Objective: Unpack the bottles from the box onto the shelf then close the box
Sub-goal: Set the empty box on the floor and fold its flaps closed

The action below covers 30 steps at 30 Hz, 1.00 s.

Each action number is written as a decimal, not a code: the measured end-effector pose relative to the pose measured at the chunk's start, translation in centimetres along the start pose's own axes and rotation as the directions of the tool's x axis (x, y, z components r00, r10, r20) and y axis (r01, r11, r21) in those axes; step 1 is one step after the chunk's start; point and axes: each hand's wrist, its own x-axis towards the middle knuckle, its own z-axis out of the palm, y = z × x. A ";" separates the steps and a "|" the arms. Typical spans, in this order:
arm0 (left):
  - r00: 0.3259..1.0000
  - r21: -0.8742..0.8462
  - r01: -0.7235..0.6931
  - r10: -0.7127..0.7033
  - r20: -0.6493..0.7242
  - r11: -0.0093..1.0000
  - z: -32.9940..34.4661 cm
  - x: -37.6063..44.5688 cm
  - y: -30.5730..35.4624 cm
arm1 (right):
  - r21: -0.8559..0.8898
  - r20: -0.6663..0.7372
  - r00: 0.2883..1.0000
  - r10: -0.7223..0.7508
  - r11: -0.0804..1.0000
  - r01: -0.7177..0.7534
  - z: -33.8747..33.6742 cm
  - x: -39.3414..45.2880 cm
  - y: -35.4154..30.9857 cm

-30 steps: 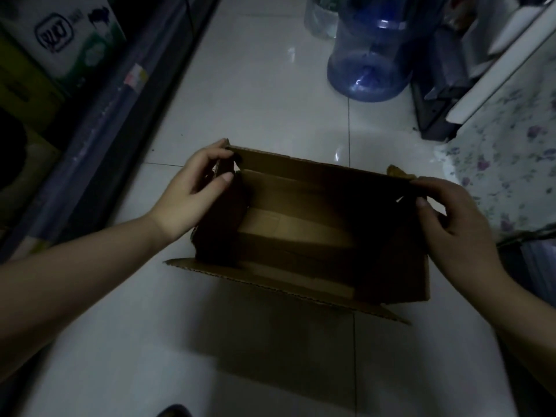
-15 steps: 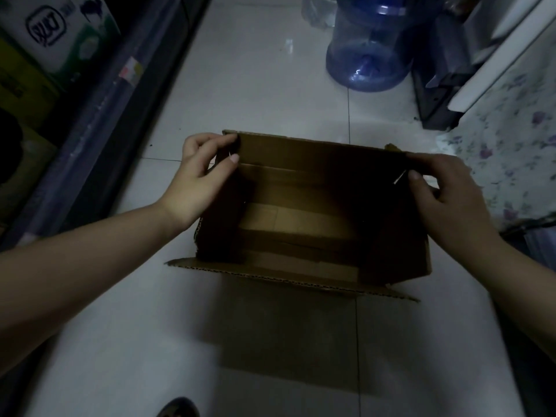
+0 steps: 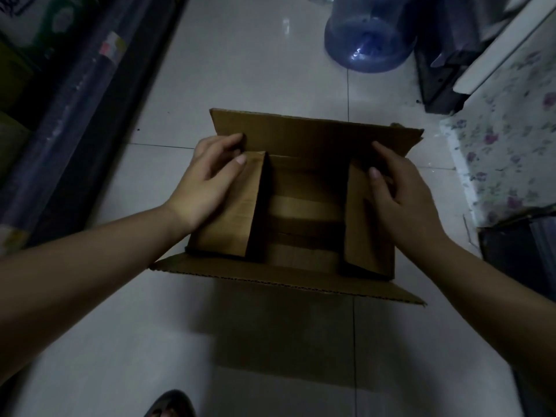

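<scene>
floor: glossy pale tile floor (image 3: 240,70) with dark grout lines, dimly lit, catching a few bright reflections near the top of the view.
cardboard box (image 3: 301,206): sits on the tiles at centre, its two short end flaps folded inward, the far long flap standing up and the near long flap splayed out toward the camera; the inside, where visible between the flaps, shows only bare cardboard.
left hand (image 3: 207,188): palm flat on the left end flap, fingers spread and pressing it down, not wrapped round anything.
right hand (image 3: 400,200): laid flat on the right end flap, thumb along its inner edge, pressing rather than grasping.
left side of room: a dark shelf edge (image 3: 75,121) runs diagonally, with packaged goods in shadow behind it.
top of room: a blue water jug (image 3: 370,34) stands on the tiles, well apart from the box.
right side of room: a floral cloth (image 3: 505,139) hangs beside dark furniture.
bottom edge: a dark shoe tip (image 3: 171,404) on the tiles.
</scene>
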 end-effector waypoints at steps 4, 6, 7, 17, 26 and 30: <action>0.998 -0.126 0.050 -0.054 -0.030 0.991 -0.5 -0.1 -1.1 | 0.089 -0.018 0.997 0.077 0.993 -0.075 0.1 -0.5 0.5; 0.997 -0.166 0.063 -0.068 -0.023 0.984 -0.6 0.0 -1.1 | 0.098 -0.026 0.992 0.122 0.988 -0.119 0.2 -0.4 0.8; 0.997 -0.182 0.059 -0.065 -0.030 0.982 -0.5 0.1 -1.0 | 0.103 -0.031 0.988 0.150 0.984 -0.146 0.2 -0.2 1.0; 0.996 -0.255 0.049 -0.066 -0.058 0.966 -0.3 0.8 -1.2 | 0.185 -0.056 0.974 0.219 0.961 -0.206 -0.1 1.0 2.2; 0.997 -0.187 0.012 -0.027 -0.076 0.982 -1.3 -0.3 -2.4 | 0.271 -0.075 0.989 0.124 0.957 -0.099 -0.9 -0.5 3.7; 0.995 -0.342 0.052 -0.079 -0.066 0.938 -1.7 -0.7 -2.0 | 0.347 -0.076 0.989 0.129 0.933 -0.095 -1.2 -1.2 3.4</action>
